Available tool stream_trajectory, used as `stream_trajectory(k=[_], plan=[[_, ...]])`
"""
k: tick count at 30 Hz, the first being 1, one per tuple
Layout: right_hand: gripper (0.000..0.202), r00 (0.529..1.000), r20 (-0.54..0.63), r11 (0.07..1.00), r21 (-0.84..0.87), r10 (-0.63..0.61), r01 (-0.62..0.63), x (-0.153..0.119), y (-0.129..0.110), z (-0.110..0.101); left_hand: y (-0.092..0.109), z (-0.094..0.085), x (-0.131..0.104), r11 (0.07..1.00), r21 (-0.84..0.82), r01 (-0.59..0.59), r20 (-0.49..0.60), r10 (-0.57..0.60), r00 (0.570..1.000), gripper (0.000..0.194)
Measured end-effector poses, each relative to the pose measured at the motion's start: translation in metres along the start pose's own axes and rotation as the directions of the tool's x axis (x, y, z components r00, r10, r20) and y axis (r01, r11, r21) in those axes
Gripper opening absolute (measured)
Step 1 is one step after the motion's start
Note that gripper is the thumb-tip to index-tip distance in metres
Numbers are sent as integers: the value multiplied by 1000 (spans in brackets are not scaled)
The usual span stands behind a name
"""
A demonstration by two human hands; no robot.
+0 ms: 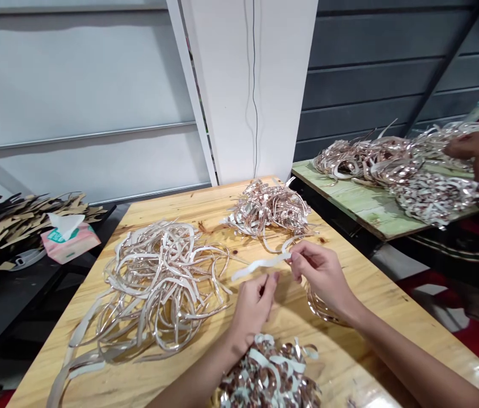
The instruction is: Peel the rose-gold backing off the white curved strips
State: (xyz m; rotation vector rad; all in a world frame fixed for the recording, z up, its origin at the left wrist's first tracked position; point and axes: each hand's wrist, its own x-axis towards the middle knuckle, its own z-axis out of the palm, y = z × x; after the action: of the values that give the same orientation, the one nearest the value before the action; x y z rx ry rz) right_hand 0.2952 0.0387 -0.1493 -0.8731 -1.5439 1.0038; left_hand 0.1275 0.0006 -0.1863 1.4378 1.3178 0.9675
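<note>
Head view: a pale, narrow strip (260, 265) is held at one end in the right hand (319, 272), pinched between thumb and fingers above a wooden table (369, 280). Its other end is left to reach leftward, just beyond the knuckles of the left hand (251, 300). That hand is curled low beside the strip, its thumb pointed toward the right hand; the two hands are near each other but apart. Whether anything is gripped in the left fingers cannot be told, since the fingertips are partly hidden.

The strip is flanked by a loose tangle of long, shiny ribbons (162, 283) on the left and a crinkled metallic bundle (268, 207) at the far edge. A heap of short curled pieces (268, 377) is seen nearest the body, and a few coppery loops (321, 306) are partly covered by the right wrist.

The step in hand is judged to be the handling of a single strip between the hands. For the next move, a firm right-hand pinch and a clean meeting of the left fingers with the strip appear to be called for, with the neighbouring ribbons best kept from being snagged.
</note>
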Motion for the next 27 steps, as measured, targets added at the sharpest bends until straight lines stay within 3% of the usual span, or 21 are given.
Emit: stream_trajectory(k=[2,6,12,20,27], plan=[[17,994,75,983,-157,-85,96,-2,-1,1,0,0,-4,992,-49,-120,-72,117,991,43],[14,942,316,956,-224,-113,190,-13,-2,8,0,-2,-7,947,-84,-309,-4,310,951,37],[21,949,310,978,-176,-57,116,-19,2,11,-2,-2,-11,937,9,-349,3,349,937,37],[21,963,255,972,195,82,-135,-18,7,15,-3,-3,-12,865,87,-494,16,494,869,32],[15,927,257,736,564,275,-375,-17,13,17,-2,0,-12,836,-31,-547,-2,547,837,35]])
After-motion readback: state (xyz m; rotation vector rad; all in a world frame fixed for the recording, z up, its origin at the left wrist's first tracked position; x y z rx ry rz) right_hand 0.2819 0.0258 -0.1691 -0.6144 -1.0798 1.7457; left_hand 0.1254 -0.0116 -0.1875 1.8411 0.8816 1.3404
